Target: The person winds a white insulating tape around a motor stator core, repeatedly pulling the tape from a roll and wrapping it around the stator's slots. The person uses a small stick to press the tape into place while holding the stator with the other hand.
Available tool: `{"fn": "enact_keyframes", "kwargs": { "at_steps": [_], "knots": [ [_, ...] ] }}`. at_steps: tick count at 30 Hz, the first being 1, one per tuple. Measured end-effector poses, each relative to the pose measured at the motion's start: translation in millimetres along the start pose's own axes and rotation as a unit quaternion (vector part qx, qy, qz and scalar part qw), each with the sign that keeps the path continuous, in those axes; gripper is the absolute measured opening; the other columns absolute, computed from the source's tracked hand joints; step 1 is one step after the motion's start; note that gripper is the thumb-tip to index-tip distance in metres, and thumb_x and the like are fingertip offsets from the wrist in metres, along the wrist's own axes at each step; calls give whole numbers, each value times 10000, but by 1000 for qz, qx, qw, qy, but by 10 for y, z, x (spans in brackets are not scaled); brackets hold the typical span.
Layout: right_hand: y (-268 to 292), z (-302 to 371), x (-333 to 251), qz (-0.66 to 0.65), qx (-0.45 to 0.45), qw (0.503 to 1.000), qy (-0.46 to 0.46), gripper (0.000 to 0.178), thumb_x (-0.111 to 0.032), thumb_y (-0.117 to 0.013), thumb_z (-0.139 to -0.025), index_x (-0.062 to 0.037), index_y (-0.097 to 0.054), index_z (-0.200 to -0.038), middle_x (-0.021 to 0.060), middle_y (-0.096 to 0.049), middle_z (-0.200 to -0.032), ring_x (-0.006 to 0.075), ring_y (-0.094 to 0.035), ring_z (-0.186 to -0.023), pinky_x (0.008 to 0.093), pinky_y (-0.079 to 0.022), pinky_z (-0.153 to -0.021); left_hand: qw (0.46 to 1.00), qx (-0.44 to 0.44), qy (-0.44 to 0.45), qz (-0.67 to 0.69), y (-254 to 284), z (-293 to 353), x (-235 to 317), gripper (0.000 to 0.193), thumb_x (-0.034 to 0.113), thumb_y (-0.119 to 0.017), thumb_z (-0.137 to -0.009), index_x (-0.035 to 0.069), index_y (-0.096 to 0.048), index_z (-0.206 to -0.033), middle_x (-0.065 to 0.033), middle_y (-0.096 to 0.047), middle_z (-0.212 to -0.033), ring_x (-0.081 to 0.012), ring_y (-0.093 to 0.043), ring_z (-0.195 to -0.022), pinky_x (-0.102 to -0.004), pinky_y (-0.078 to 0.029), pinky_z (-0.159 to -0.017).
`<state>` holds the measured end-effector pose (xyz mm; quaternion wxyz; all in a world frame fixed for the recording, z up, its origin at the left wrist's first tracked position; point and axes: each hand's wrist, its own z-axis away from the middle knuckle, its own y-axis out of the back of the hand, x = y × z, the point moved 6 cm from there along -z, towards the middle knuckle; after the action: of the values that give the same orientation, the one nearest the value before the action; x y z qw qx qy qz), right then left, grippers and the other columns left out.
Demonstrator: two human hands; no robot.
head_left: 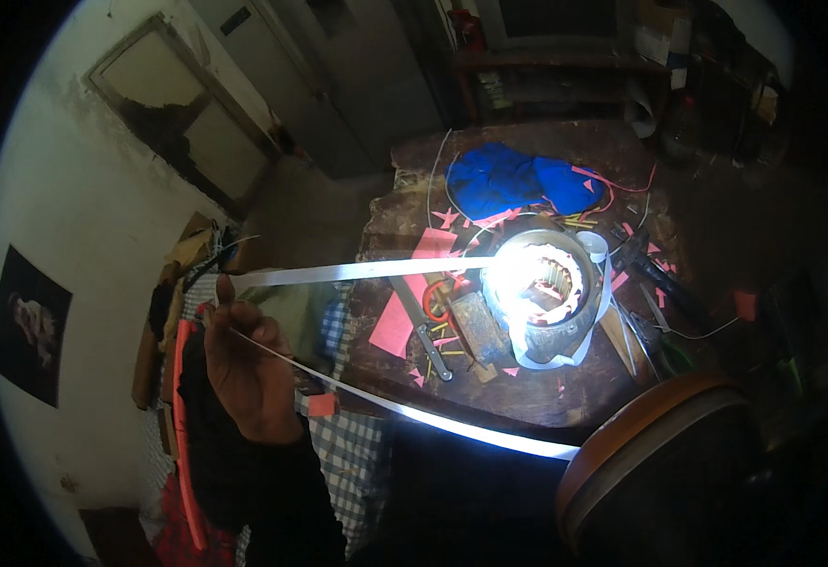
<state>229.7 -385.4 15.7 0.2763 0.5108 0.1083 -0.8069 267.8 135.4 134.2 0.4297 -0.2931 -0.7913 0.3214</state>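
Observation:
My left hand [246, 376] is raised at the left, its fingers pinched on a white tape [357, 273]. One length of tape stretches across to a motor stator [557, 326] on the bench. Another length runs from the hand down to the lower right, where a dark rounded thing with an orange rim [655, 430] covers its end. Bright light washes out the stator's left side. Copper-coloured windings and slots show inside its ring, and a loop of white tape lies around its front. My right hand does not show.
On the wooden bench [518, 402] lie a knife [433, 350], pink paper sheets [395, 324] and scraps, a blue cloth [499, 180], a hammer [664, 281] and scissors [655, 307]. A metal block [480, 328] sits against the stator. Checked cloth [348, 454] hangs near my left forearm.

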Motion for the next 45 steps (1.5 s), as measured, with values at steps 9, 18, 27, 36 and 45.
{"fn": "enact_keyframes", "kwargs": {
  "at_steps": [9,18,27,36,45],
  "knots": [
    [310,327,1,-177,210,958,-87,139,-91,-802,-888,-3,-725,-964,84,-736,-780,145,-700,-665,331,-604,-602,995,2,27,91,751,-4,-51,455,148,-525,-1156,-61,-472,-1556,-141,-772,-1215,-270,-761,-1133,-376,-614,-777],
    [719,308,-54,57,335,939,-50,117,-72,-752,-897,29,-725,-949,105,-737,-788,158,-717,-721,306,-554,-616,991,123,8,52,1344,137,-174,350,166,-577,-1143,-8,-566,-1446,-87,-792,-1117,-213,-784,-977,-298,-604,-626],
    [1,56,-890,198,207,958,25,84,-38,-830,-899,-10,-786,-965,84,-756,-994,182,-754,-819,352,-609,-738,985,172,21,20,1681,243,-207,290,215,-601,-1141,21,-637,-1354,-55,-782,-1026,-153,-760,-875,-254,-592,-569],
    [-916,-315,-1309,160,-96,947,261,540,-238,-792,-968,-12,-647,-1435,183,-733,-1264,311,-758,-1084,390,-599,-939,977,183,109,-14,2146,336,-314,302,214,-659,-1109,30,-686,-1347,-47,-793,-1028,-166,-764,-926,-317,-616,-655],
    [-1324,-653,-896,133,-61,927,345,191,-4,-846,-892,-24,-795,-1075,94,-715,-908,207,-735,-752,306,-577,-613,930,249,227,-150,2516,467,-480,256,298,-722,-1071,61,-699,-1163,-12,-690,-904,-153,-675,-795,-280,-520,-649]
  ]
}}
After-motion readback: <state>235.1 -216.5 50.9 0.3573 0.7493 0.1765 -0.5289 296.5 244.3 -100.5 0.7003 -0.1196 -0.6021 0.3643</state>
